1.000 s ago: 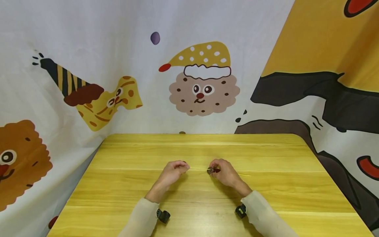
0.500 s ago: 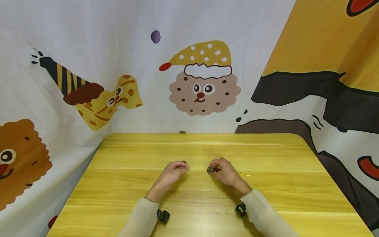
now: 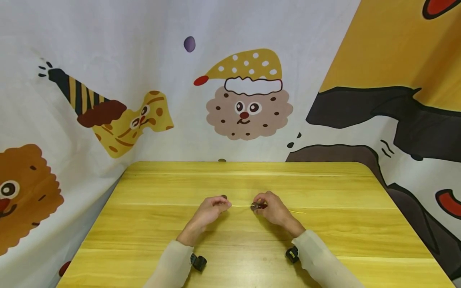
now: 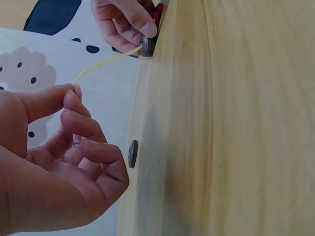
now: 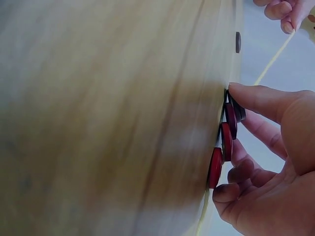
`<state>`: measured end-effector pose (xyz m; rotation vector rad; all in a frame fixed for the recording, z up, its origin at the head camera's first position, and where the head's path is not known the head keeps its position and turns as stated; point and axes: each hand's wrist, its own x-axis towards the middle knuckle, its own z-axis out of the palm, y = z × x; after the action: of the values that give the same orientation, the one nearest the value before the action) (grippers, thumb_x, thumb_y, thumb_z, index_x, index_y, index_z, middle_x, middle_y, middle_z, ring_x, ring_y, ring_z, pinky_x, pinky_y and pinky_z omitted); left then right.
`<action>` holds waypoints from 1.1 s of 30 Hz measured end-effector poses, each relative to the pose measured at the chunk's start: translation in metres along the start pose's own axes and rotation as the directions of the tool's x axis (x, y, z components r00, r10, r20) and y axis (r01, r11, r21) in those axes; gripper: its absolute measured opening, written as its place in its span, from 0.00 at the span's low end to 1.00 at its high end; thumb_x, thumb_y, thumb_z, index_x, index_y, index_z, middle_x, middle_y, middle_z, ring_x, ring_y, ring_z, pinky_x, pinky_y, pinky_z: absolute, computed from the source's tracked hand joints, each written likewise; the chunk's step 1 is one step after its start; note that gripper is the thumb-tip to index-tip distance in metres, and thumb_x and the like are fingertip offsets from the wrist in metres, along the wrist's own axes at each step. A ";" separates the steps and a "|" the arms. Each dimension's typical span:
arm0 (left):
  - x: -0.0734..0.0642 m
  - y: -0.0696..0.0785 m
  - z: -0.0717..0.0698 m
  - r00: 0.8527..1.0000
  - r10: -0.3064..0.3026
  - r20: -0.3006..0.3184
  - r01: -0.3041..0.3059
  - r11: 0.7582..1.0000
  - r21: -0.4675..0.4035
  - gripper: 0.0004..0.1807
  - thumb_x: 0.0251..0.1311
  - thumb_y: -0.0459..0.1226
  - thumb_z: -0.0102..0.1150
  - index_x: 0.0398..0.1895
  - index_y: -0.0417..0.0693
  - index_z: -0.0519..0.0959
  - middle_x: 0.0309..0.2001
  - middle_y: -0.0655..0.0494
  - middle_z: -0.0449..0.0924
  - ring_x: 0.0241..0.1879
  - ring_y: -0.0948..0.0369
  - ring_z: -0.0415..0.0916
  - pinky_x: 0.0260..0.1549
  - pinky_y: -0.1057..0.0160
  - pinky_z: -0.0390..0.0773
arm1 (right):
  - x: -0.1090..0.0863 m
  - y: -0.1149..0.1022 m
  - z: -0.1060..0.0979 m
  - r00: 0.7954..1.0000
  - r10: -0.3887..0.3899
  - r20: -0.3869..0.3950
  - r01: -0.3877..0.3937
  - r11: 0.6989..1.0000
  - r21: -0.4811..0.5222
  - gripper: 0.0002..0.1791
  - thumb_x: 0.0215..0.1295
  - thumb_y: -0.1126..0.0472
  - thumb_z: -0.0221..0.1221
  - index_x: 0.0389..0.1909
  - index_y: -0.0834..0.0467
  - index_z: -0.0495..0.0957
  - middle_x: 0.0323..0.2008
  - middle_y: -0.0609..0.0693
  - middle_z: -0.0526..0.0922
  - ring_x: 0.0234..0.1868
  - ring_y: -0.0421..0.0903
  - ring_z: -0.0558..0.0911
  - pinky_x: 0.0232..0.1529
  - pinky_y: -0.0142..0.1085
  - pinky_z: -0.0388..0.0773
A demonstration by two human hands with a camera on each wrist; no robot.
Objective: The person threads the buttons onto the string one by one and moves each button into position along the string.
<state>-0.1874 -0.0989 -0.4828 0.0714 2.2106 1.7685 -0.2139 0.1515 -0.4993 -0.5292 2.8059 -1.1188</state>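
Between finger and thumb, my left hand [image 3: 210, 210] pinches the end of a yellow string [image 4: 106, 62]. The string runs across to a dark grey-brown button [image 4: 146, 45] and passes through it. My right hand [image 3: 272, 210] pinches that dark button at the table surface. In the right wrist view, several red buttons [image 5: 215, 168] stand on edge in a row behind it, close to my right fingers. The string's other end [image 3: 298, 212] trails out to the right of the right hand. A loose brown button [image 4: 133, 154] lies on the table just beyond my left hand.
The light wooden table [image 3: 230, 248] spreads around both hands. A hanging cloth [image 3: 173, 48] with printed cartoon figures stands behind and beside it. Small black cameras [image 3: 199, 263] are worn at both wrists.
Both hands stay nearly in place, still pinching the string and the dark button. The right hand has shifted very slightly left.
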 end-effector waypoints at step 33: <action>0.002 0.005 0.003 1.000 0.022 0.007 -0.022 1.000 -0.007 0.15 0.70 0.42 0.56 0.47 0.38 0.81 0.46 0.44 0.79 0.42 0.51 0.72 0.38 0.59 0.71 | 0.001 -0.011 -0.001 0.999 -0.028 -0.032 0.029 0.999 0.023 0.15 0.56 0.65 0.72 0.44 0.56 0.81 0.39 0.53 0.78 0.34 0.45 0.74 0.36 0.38 0.72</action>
<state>-0.1892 -0.0946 -0.4792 0.1010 2.2068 1.7846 -0.2118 0.1441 -0.4910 -0.5562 2.8173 -1.1736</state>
